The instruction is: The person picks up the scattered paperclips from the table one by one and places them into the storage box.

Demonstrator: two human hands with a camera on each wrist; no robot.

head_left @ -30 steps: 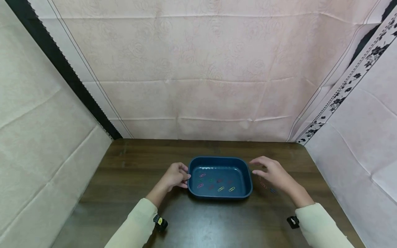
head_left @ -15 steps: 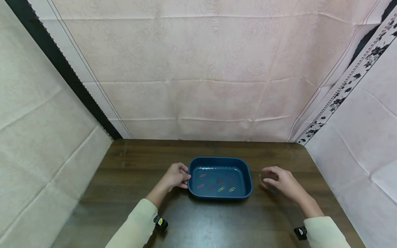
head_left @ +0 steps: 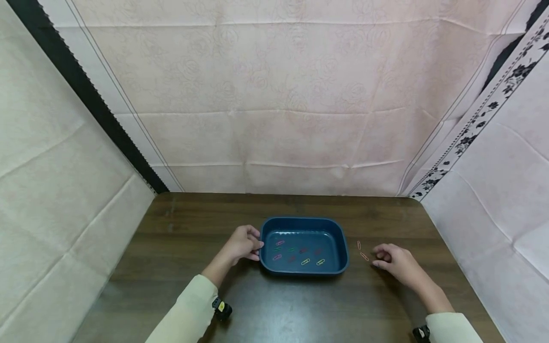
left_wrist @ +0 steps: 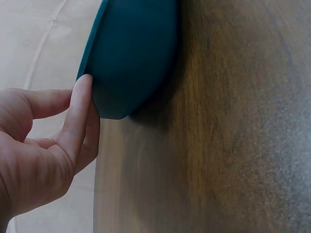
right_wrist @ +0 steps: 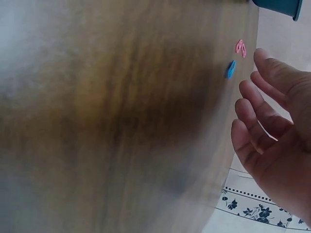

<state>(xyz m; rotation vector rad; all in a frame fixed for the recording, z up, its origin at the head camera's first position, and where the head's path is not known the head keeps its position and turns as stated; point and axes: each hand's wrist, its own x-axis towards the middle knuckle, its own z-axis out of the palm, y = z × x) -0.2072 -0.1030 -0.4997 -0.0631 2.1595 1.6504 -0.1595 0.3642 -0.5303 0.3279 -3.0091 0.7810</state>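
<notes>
A dark blue rectangular tray (head_left: pixel 274 271) stands on the table with several coloured paper clips lying in it, among them a yellow paper clip (head_left: pixel 305 261). My left hand (head_left: pixel 243 245) pinches the tray's left rim; the thumb lies against the outer wall in the left wrist view (left_wrist: pixel 80 104). To the right of the tray, my right hand (head_left: pixel 399 263) hovers low with bent fingers and nothing in them. A blue paper clip (right_wrist: pixel 230 69) lies by its fingertips in the right wrist view; in the head view the hand hides it. Two pinkish paper clips (head_left: pixel 364 257) lie just left of that hand.
The brown wooden table (head_left: pixel 206 205) is enclosed by pale cloth at the back (head_left: pixel 279 95) and on both sides. Black wrist devices sit at each sleeve cuff, such as the left one (head_left: pixel 221 308).
My right hand has moved right and toward me, away from the tray's right edge, and now covers the blue paper clip in the head view. The left hand and tray have stayed put.
</notes>
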